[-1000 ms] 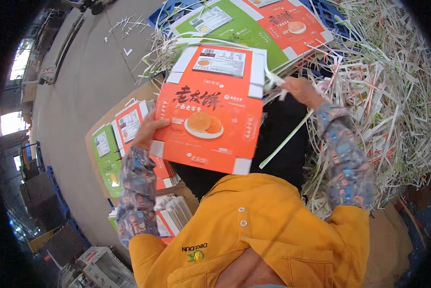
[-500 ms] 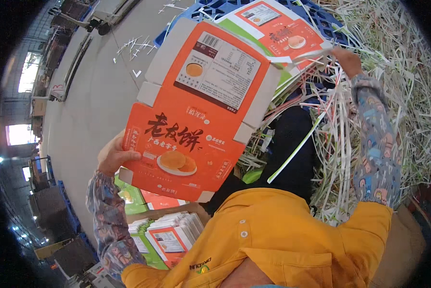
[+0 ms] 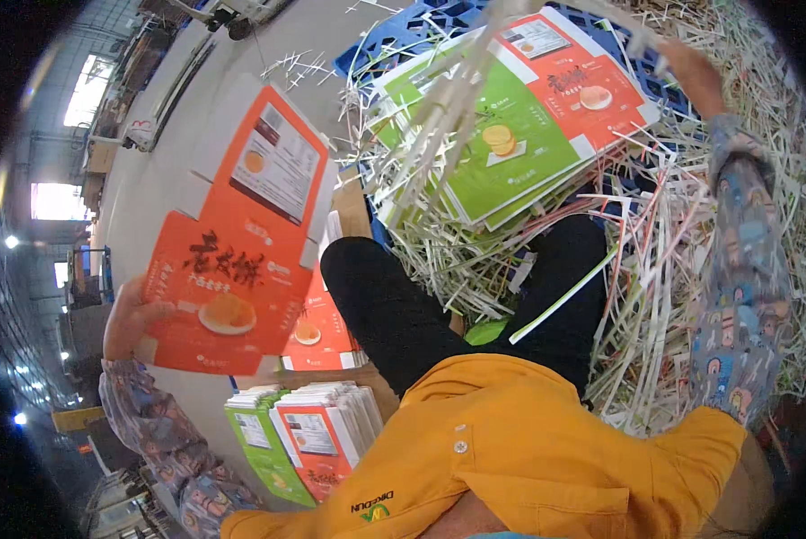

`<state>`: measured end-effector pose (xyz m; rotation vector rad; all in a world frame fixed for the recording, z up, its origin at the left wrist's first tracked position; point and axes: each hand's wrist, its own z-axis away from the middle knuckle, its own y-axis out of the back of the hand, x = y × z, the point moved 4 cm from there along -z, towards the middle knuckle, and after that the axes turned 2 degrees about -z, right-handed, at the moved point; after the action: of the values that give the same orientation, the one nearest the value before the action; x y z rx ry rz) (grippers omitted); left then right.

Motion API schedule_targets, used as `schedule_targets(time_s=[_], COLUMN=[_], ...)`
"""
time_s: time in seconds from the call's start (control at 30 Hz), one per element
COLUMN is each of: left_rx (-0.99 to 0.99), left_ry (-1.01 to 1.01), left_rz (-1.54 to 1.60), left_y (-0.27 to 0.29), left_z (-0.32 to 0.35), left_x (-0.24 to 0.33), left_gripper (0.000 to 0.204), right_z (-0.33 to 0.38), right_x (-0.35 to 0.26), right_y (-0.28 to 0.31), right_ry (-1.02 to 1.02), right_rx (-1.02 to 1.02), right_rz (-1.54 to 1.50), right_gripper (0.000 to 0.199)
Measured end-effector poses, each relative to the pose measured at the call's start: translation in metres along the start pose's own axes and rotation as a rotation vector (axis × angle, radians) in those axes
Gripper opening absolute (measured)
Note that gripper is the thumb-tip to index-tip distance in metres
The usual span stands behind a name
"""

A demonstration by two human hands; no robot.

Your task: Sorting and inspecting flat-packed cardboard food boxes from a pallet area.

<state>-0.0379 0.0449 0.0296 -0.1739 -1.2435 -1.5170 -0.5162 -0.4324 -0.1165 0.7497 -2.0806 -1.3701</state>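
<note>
My left hand [image 3: 130, 316], out at the left, grips the lower left edge of a flat orange-red carton blank [image 3: 232, 260]. The blank is tilted, its printed side toward me, with cakes pictured on it. At the upper right my right hand [image 3: 695, 79] is closed on white paper trim strips [image 3: 488, 63], which trail to the left and are smeared by motion. Below them lies a stack of printed carton sheets, a green panel [image 3: 502, 135] beside an orange-red panel [image 3: 582, 81], on a blue plastic pallet [image 3: 367, 58].
Heaps of shredded trim strips [image 3: 654, 305] cover the right side and surround the sheet stack. Upright bundles of green blanks [image 3: 264, 440] and orange-red blanks [image 3: 317, 445] stand near my left side. More orange-red blanks [image 3: 317, 323] lie beside my left knee. A wheeled metal cart [image 3: 165, 99] is at the far left.
My left hand has carried the carton blank left, away from the stack, uncovering the green panel. My right hand has moved slightly right and up, and the trim strips have come away from the blank.
</note>
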Motion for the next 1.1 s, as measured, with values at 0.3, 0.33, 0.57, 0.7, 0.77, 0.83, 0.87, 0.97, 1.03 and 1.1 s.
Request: schedule_targets(time_s=[0.3, 0.33, 0.57, 0.7, 0.77, 0.83, 0.87, 0.97, 1.03, 1.1], left_rx=[0.135, 0.142, 0.039, 0.087, 0.068, 0.033, -0.001, -0.027, -0.031, -0.005], left_ry=[-0.182, -0.183, -0.353, -0.559, -0.651, -0.711, -0.701, -0.874, -0.905, -0.940], left_rz=[-0.268, -0.262, -0.266, -0.534, -0.568, -0.534, -0.450, -0.345, -0.333, -0.335], left_y=[0.037, 0.045, 0.021, -0.006, -0.028, -0.049, -0.064, -0.111, -0.139, -0.162], left_z=[-0.042, -0.048, -0.097, -0.138, -0.160, -0.181, -0.200, -0.208, -0.211, -0.220], left_x=[-0.002, -0.006, 0.005, 0.024, 0.038, 0.046, 0.047, 0.072, 0.080, 0.071], left_gripper=[0.041, 0.041, 0.040, 0.041, 0.042, 0.044, 0.046, 0.049, 0.051, 0.050], right_z=[-0.017, -0.010, 0.038, 0.083, 0.110, 0.133, 0.143, 0.161, 0.172, 0.169], right_x=[-0.115, -0.105, -0.032, 0.015, 0.035, 0.051, 0.058, 0.073, 0.080, 0.082], right_y=[0.118, 0.120, 0.142, 0.152, 0.158, 0.163, 0.166, 0.170, 0.157, 0.145], right_ry=[0.280, 0.260, 0.143, 0.044, -0.014, -0.066, -0.093, -0.156, -0.191, -0.222], right_rx=[0.095, 0.116, 0.238, 0.291, 0.323, 0.368, 0.389, 0.462, 0.504, 0.553], right_rz=[-0.179, -0.169, -0.044, 0.031, 0.069, 0.095, 0.116, 0.149, 0.149, 0.146], right_gripper=[0.025, 0.025, 0.029, 0.031, 0.032, 0.033, 0.034, 0.036, 0.037, 0.038])
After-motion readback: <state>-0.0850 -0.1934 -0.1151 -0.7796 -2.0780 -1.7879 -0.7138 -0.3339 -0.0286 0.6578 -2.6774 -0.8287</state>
